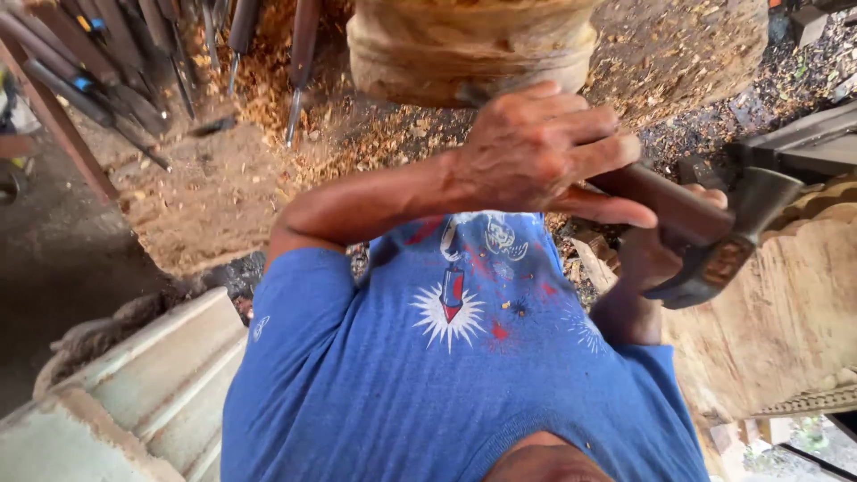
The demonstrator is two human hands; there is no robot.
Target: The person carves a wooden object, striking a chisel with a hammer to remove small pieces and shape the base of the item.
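My left hand (544,152) reaches across my chest and is closed over the brown wooden handle (665,207) of a hammer-like tool. Its dark metal head (732,245) points to the right. My right hand (656,254) grips the same handle from underneath, just behind the head, and is partly hidden by it. The tool is held close to my blue shirt (446,375), below a round, rough-cut wooden block (469,45) and beside a pale carved wooden piece (786,312).
Several long chisels (134,71) lean in a row at the upper left, over ground covered with wood shavings (268,98). A pale moulded wooden piece (152,384) lies at the lower left. Dark metal parts (803,143) sit at the right edge.
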